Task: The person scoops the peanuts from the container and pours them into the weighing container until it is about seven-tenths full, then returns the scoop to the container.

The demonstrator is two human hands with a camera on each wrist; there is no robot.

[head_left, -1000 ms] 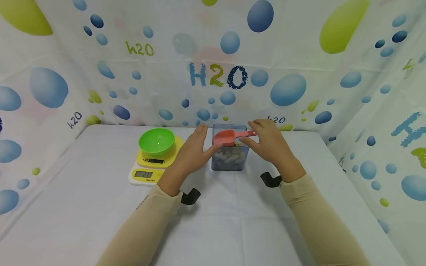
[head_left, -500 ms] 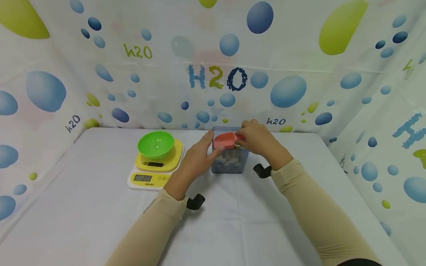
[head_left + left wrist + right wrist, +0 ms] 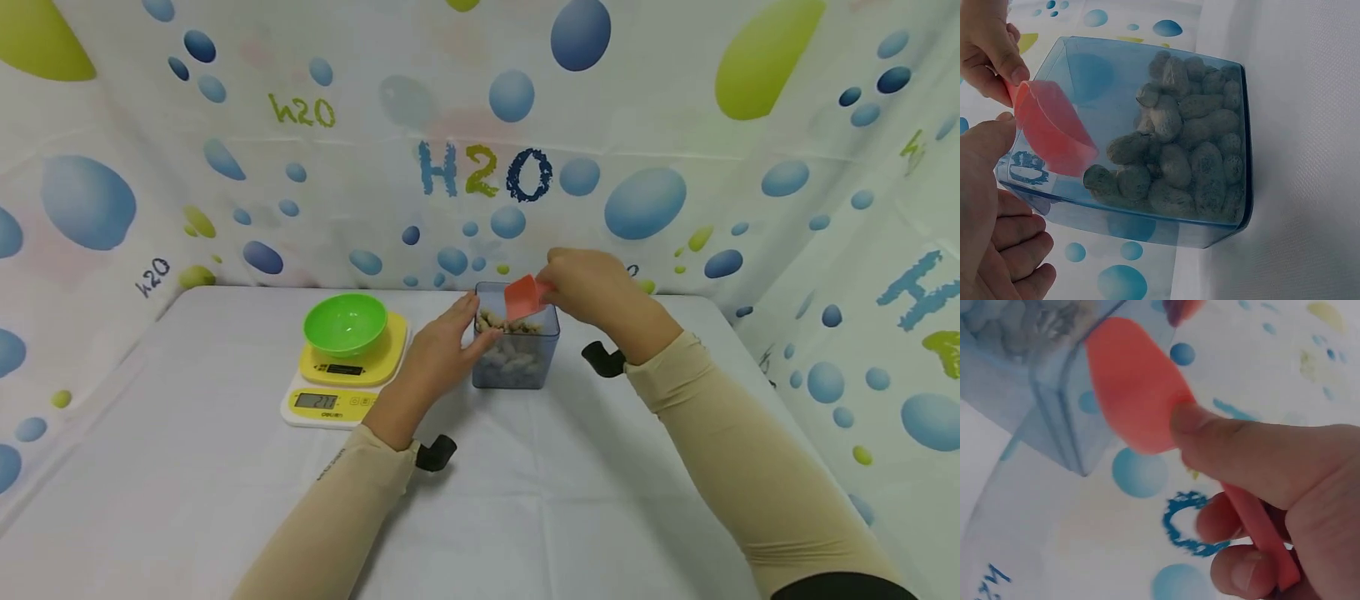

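A clear bluish square container holds several unshelled peanuts and stands at the back middle of the table. My right hand grips the handle of a red scoop, thumb pressed near the base of its bowl. The scoop tilts down, its front edge inside the container's mouth, over the peanuts in the left wrist view. With fingers straight, my left hand rests at the left side of the container's rim, thumb toward its front edge.
Left of the container stands a yellow and white kitchen scale with a lit display. On its platform sits a green bowl. A white cloth with blue and green spots hangs behind the table's far edge.
The scoop lay across the container's rim; my right hand has taken its handle, lifted it and turned its front edge down toward the peanuts. My left hand has moved closer to the container.
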